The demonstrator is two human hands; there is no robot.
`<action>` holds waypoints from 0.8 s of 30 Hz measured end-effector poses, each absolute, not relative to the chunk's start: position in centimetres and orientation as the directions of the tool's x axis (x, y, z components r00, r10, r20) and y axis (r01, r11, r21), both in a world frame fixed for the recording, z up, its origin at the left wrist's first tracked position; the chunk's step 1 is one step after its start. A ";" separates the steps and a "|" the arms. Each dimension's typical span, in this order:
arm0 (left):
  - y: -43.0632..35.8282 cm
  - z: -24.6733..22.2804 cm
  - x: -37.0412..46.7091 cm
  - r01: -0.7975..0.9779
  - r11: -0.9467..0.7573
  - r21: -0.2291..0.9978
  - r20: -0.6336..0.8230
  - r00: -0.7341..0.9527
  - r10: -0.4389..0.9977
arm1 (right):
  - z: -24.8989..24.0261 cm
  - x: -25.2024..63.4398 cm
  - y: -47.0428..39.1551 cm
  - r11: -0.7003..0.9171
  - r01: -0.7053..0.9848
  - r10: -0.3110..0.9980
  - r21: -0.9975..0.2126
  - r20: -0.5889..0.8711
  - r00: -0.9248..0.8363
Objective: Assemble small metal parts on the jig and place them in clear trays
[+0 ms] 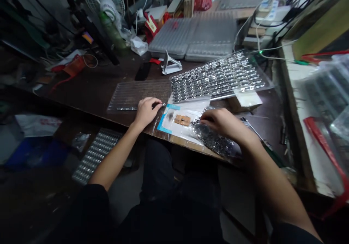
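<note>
My left hand (148,109) pinches a small shiny metal part (164,104) between thumb and finger, beside the clear ribbed tray (141,89). A row of metal pieces (127,108) lies along that tray's near edge. My right hand (218,122) reaches into a clear bag of small dark metal parts (215,140), fingers pressed together; what they hold is hidden. Between my hands a small wooden block (182,120) with a dark spot in its middle lies on a white sheet (178,130) edged with blue tape (164,125). Behind it, a tilted tray (215,77) holds rows of shiny metal cylinders.
A white phone stand (171,66) and a dark phone (143,71) lie farther back. Clear trays (193,36) are stacked behind them. At right, a small box (247,100) props the filled tray, near a screwdriver (253,127). Another filled tray (95,155) sits below, left.
</note>
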State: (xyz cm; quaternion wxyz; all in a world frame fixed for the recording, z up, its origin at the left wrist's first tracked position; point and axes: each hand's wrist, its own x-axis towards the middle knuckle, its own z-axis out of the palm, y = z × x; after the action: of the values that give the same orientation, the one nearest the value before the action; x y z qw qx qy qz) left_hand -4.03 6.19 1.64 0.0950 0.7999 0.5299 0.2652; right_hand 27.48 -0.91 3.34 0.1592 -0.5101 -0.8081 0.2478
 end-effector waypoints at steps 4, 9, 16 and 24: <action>6.2 1.5 -3.8 0.810 -0.453 0.372 0.295 0.360 0.885 | 3.4 27.3 -0.8 0.371 0.726 0.892 -0.578 0.005 -0.452; 5.3 2.7 -4.9 0.870 -0.436 0.229 0.254 0.379 0.890 | 3.3 27.2 -1.1 0.384 0.739 0.896 -0.553 0.032 -0.442; 6.2 6.6 -1.8 0.858 -0.501 0.111 0.277 0.457 0.845 | 3.6 26.7 -1.4 0.384 0.747 0.901 -0.543 0.041 -0.433; 9.5 6.9 18.9 0.447 -0.844 0.297 0.394 0.748 0.534 | 2.4 26.4 -0.9 0.451 0.641 0.871 -0.621 0.148 -0.468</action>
State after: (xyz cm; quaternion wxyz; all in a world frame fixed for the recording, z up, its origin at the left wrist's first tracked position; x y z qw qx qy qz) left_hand 18.88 9.46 6.95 0.0919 0.9302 0.2637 0.2380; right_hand 26.42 -0.92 2.40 0.2305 -0.4612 -0.8199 0.2491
